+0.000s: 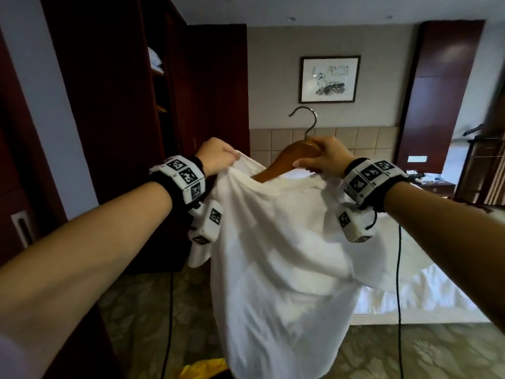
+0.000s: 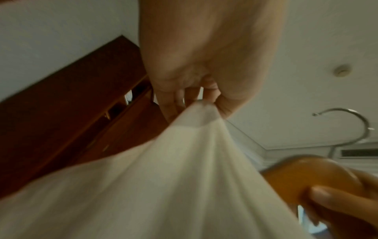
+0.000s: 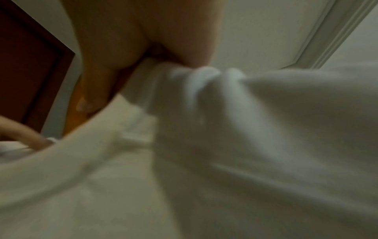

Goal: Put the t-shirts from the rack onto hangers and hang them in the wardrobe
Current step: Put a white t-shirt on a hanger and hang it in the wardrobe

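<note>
Head view: white t-shirt hangs at centre, collar at 12 o'clock. Left hand pinches a bunch of its shoulder fabric at 10 o'clock; right hand is curled round the wooden hanger, and seems to catch some cloth too. Step: dressing the hanger; the left arm of the hanger is still bare. Next, judged: pull the left shoulder over that end, then carry it to the wardrobe at 9 o'clock. Framed print: writing illegible.

Left wrist view: fingertips nip cloth; metal hook at 3 o'clock.

Right wrist view: blurred; fabric bunched at the palm.
</note>
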Tool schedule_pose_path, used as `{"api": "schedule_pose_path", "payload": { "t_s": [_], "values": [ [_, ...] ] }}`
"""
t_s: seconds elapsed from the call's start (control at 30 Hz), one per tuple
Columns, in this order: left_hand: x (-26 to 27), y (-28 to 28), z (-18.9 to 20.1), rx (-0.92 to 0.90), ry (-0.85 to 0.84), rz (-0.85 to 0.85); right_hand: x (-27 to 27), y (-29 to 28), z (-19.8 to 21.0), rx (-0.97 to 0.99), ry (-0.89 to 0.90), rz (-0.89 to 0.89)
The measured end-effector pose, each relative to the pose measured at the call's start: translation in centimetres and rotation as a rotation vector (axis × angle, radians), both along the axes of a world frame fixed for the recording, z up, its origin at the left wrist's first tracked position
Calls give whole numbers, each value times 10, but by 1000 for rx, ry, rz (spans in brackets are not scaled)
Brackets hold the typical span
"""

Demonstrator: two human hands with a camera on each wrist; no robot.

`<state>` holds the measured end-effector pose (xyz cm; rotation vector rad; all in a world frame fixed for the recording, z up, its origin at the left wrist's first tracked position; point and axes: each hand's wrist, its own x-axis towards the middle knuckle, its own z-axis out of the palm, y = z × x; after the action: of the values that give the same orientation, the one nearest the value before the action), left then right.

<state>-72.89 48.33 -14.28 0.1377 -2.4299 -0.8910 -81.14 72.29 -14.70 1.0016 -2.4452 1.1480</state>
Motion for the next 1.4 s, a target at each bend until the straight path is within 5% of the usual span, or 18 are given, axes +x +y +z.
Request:
{"api": "schedule_pose_path", "payload": {
  "t_s": [0.2,0.33,0.53,0.93,1.27,1.4],
  "values": [
    [-5,17,-15,-1,-144,-131,2,-11,0,34,-6,-3],
    [-4,-1,-21,147,19,-43,1,-4,-3,-76,-56,-10],
    [-3,-19,-34,-354,-290,-158,1,-1,6,-259,-94,86],
    [-16,-12,-39,-315,-95,-313,-3,0,8,-274,-89,136],
    [-18,-28,-36,-222,4,-233,-42,78,-32,-71,-238,-157],
    [-19,-33,-34,-182,14,-281,-42,84,-35,-196,-162,-223]
  ]
}}
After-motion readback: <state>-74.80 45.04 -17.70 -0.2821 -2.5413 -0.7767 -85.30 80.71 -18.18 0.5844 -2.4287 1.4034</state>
